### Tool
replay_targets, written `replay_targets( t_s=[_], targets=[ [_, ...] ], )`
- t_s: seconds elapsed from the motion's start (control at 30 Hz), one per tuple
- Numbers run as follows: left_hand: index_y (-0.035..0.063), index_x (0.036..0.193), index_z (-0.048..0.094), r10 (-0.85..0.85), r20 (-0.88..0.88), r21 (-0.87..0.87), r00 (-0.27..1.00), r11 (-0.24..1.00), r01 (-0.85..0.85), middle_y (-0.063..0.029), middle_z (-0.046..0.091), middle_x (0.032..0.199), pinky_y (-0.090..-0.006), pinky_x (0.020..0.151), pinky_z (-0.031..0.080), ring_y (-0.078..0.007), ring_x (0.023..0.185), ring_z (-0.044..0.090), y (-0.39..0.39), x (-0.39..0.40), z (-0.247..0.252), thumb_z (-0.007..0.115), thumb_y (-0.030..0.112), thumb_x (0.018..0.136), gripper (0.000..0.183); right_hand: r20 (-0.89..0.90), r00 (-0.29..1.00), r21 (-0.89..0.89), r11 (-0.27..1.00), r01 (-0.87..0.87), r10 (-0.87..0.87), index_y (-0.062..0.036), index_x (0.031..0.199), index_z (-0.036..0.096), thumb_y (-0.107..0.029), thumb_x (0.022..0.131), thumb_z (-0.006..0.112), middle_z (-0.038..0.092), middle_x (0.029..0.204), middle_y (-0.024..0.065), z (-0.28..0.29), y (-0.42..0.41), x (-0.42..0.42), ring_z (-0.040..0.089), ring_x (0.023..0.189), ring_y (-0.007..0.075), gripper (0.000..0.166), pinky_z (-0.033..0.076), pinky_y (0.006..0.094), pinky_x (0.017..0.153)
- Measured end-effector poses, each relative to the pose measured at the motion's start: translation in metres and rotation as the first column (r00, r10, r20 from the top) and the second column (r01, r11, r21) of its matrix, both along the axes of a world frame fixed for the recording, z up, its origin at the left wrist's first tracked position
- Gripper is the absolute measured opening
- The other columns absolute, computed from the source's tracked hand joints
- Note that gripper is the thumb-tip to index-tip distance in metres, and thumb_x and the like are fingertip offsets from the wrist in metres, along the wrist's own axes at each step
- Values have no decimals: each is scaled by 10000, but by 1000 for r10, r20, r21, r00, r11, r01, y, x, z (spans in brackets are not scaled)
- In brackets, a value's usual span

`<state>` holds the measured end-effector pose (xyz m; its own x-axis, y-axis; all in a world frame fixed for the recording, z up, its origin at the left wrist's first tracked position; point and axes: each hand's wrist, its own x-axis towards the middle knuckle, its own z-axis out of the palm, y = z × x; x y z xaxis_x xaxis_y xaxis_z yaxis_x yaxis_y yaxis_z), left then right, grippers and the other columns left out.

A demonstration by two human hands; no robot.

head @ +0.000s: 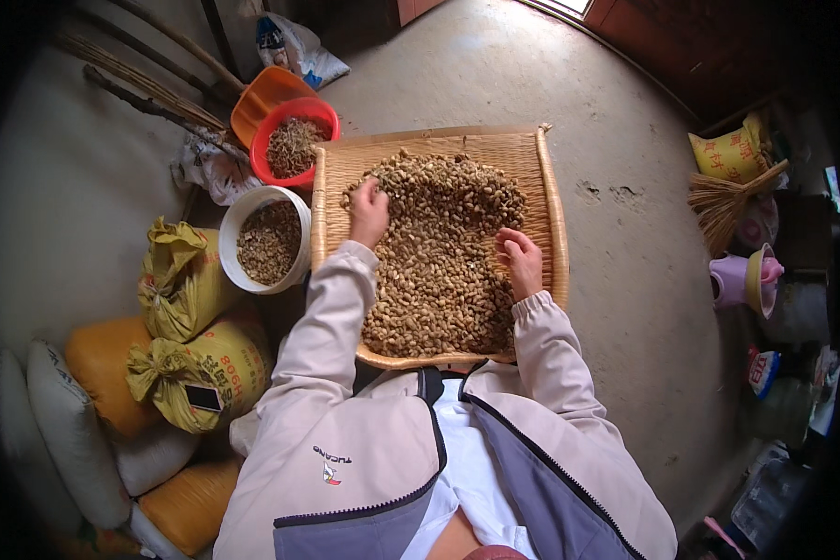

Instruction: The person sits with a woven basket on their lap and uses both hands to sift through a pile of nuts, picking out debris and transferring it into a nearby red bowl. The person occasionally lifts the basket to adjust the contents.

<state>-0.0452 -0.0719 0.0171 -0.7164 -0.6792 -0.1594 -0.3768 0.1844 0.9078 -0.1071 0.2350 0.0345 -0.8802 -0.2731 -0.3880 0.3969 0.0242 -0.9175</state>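
Observation:
A wide woven winnowing basket (553, 210) lies in front of me, its near edge at my lap. Unshelled peanuts (434, 280) cover most of its bottom, heaped towards the far side. Over the upper left part of the heap is my left hand (369, 213), fingers bent and pinched together, blurred; whether a peanut is between them I cannot tell. At the right edge of the peanuts, my right hand (521, 262) has its fingers curled, with the thumb side turned inward; its fingertips are partly hidden, and nothing clear shows in them.
Left of the basket stand a white bucket (227, 241) holding small brown pieces and a red basin (332, 115) of dry stalks. Tied yellow sacks (175, 280) sit nearer, a phone (204, 397) on one. A straw broom (724, 203) lies at the right on the concrete floor (623, 259).

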Motion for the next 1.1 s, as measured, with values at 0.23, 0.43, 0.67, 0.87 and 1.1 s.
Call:
replay_targets(
  t_s=[0.23, 0.43, 0.67, 0.87, 1.1],
  targets=[
    [66, 1223, 587, -89, 438, -317, 895, 916, 246, -167, 552, 1239, -424, 1027, 396, -342, 1182, 500, 54, 32, -7, 469, 88, 889, 355, 53, 992, 49, 992, -115, 112, -37, 1109, 663, -106, 933, 505, 683, 1032, 40, 2, 4, 2, 640, 869, 122, 247, 508, 251, 725],
    [137, 1317, 496, -270, 467, -388, 842, 793, 469, -153, 494, 1264, -530, 979, 383, -374, 1159, 480, 100, 22, -19, 511, 216, 895, 429, 2, 990, -18, 990, -141, 141, -17, 1045, 678, -78, 916, 509, 676, 943, 39, -10, -1, 8, 627, 808, 121, 221, 512, 262, 675],
    [276, 1325, 536, -682, 489, -342, 544, 424, 839, -85, 386, 1474, -657, 1043, 296, -368, 1375, 309, 162, 42, 7, 615, 275, 863, 469, 35, 989, -64, 988, -141, 144, 4, 1074, 663, -67, 915, 506, 682, 905, 41, -1, 1, 8, 608, 747, 99, 235, 491, 235, 636],
    [262, 1274, 610, -825, 532, -37, 189, 200, 979, -51, 383, 1515, -652, 1051, 255, -334, 1390, 324, 124, 86, 66, 579, 364, 904, 385, -111, 949, 171, 946, -275, 295, 8, 1023, 688, -72, 893, 498, 674, 816, 41, 3, 13, 7, 604, 712, 109, 244, 495, 261, 634],
    [149, 1022, 720, -733, 533, -66, 422, 461, 885, -118, 680, 1088, -441, 844, 499, -313, 1038, 622, 63, 121, 86, 544, 332, 918, 275, -255, 823, 525, 787, -323, 508, -32, 991, 694, -101, 876, 514, 701, 831, 125, 12, 13, 9, 678, 763, 246, 225, 528, 355, 716]
  ],
)
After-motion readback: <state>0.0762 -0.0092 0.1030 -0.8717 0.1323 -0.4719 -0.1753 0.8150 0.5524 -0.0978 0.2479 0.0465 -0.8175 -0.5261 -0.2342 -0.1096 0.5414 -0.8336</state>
